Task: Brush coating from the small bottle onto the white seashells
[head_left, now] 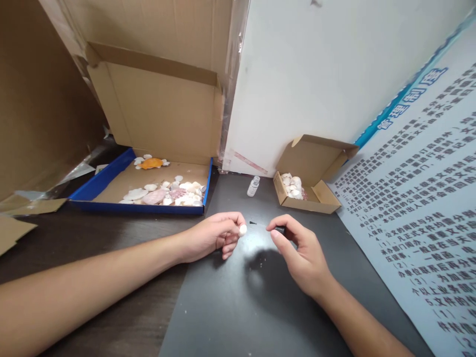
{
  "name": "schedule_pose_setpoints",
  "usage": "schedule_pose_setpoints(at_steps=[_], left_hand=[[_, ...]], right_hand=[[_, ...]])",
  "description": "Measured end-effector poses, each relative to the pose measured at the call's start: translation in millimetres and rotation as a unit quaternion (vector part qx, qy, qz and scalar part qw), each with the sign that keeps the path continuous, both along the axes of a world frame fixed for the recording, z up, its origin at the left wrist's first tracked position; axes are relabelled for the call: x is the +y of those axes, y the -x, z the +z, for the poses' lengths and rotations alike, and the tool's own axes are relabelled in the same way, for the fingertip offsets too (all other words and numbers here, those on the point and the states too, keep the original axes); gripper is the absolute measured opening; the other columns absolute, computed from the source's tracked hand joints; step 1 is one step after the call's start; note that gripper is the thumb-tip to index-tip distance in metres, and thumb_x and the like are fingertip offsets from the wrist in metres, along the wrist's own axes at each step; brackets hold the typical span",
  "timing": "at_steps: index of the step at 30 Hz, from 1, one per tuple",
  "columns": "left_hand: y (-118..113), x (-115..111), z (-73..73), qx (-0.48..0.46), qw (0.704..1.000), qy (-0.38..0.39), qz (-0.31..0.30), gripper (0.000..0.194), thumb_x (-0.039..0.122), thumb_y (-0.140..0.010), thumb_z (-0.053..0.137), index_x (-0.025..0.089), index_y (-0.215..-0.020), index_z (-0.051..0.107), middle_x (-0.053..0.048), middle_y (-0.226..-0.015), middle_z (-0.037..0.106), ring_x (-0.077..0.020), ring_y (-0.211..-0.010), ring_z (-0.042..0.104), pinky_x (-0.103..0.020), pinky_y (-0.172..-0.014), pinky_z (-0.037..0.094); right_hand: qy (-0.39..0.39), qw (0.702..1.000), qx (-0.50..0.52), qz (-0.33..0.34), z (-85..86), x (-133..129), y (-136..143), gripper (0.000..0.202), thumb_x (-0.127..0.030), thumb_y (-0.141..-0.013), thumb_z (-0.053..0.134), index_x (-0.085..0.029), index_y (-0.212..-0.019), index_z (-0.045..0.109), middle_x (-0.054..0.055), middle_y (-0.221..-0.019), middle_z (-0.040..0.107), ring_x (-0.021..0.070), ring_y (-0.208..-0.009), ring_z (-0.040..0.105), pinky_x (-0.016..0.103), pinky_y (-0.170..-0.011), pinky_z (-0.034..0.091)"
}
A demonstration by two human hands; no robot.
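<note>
My left hand (pixel 219 235) pinches a small white shell (pixel 243 229) between thumb and index finger, with the other fingers curled below. My right hand (pixel 297 245) is closed around a small black cap (pixel 279 229), held on its side above the mat. Between the two hands shows a small dark pointed piece (pixel 253 222); I cannot tell whether it joins the cap. Beyond them stands a small clear glass bottle (pixel 253 186) with a pale label and no cap on.
At the left a blue-edged cardboard box (pixel 137 208) stands open, holding several shells (pixel 167 194) and an orange shell piece (pixel 150 163). A smaller cardboard box (pixel 310 204) at the right holds white shells (pixel 292 186). Under my hands lies a dark grey mat (pixel 223 312). A printed board (pixel 420 208) leans at right.
</note>
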State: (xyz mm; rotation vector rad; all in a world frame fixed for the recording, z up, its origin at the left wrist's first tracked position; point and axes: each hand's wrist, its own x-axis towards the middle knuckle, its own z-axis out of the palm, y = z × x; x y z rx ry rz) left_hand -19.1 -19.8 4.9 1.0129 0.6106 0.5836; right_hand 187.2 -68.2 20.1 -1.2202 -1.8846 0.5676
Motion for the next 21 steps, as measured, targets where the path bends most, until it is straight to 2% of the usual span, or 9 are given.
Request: schedule_pose_setpoints(at_steps=[5, 11, 13, 17, 19, 21], left_hand=[[0, 0, 0.0, -0.005, 1.0, 0.018, 0.003, 0.006, 0.014, -0.077, 0.049, 0.019, -0.079, 0.047, 0.007, -0.052, 0.04, -0.0081, -0.043, 0.039, -0.021, -0.047, 0.036], [0, 1, 0.1, -0.011, 1.0, 0.021, 0.005, 0.007, 0.013, -0.08, 0.048, 0.018, -0.076, 0.047, 0.007, -0.052, 0.038, -0.0071, -0.043, 0.037, -0.02, -0.047, 0.037], [0, 1, -0.5, -0.012, 1.0, 0.021, 0.006, 0.007, 0.013, -0.081, 0.048, 0.018, -0.076, 0.048, 0.007, -0.052, 0.038, -0.0073, -0.043, 0.037, -0.02, -0.047, 0.037], [1, 2, -1.5, -0.01, 1.0, 0.021, 0.009, 0.007, 0.013, -0.081, 0.047, 0.018, -0.077, 0.048, 0.006, -0.052, 0.038, -0.0081, -0.043, 0.038, -0.02, -0.046, 0.037], [0, 2, -1.4, -0.01, 1.0, 0.023, 0.01, 0.007, 0.013, -0.081, 0.047, 0.018, -0.077, 0.048, 0.006, -0.051, 0.038, -0.0083, -0.043, 0.038, -0.02, -0.046, 0.037], [0, 2, -1.0, -0.013, 1.0, 0.025, 0.011, 0.007, 0.012, -0.08, 0.047, 0.018, -0.077, 0.047, 0.006, -0.051, 0.038, -0.0083, -0.043, 0.038, -0.02, -0.046, 0.037]], right_hand=[[-0.006, 0.996, -0.002, 0.084, 1.3, -6, 4, 0.012, -0.022, -0.091, 0.049, -0.021, -0.094, 0.061, 0.001, -0.079, 0.062, 0.0134, -0.062, 0.054, 0.025, -0.06, 0.045], [0.014, 1.0, -0.026, 0.0, 3.7, -6, 6, 0.01, -0.02, -0.09, 0.05, -0.021, -0.086, 0.059, -0.001, -0.072, 0.059, 0.0128, -0.058, 0.051, 0.024, -0.055, 0.042], [0.008, 1.0, -0.019, 0.016, 4.3, -7, 5, 0.009, -0.02, -0.09, 0.05, -0.02, -0.088, 0.059, 0.0, -0.073, 0.06, 0.0127, -0.059, 0.052, 0.024, -0.056, 0.043], [-0.008, 0.994, -0.013, 0.105, 4.3, -11, 5, 0.012, -0.019, -0.089, 0.051, -0.021, -0.095, 0.062, 0.0, -0.078, 0.061, 0.0128, -0.062, 0.054, 0.024, -0.06, 0.046], [-0.01, 0.995, -0.018, 0.098, 3.6, -11, 6, 0.011, -0.019, -0.089, 0.052, -0.02, -0.094, 0.062, 0.0, -0.077, 0.062, 0.0126, -0.061, 0.054, 0.024, -0.058, 0.046], [-0.009, 0.998, -0.022, 0.057, 2.9, -9, 7, 0.01, -0.018, -0.089, 0.052, -0.02, -0.092, 0.061, 0.0, -0.076, 0.063, 0.0124, -0.059, 0.053, 0.024, -0.057, 0.045]])
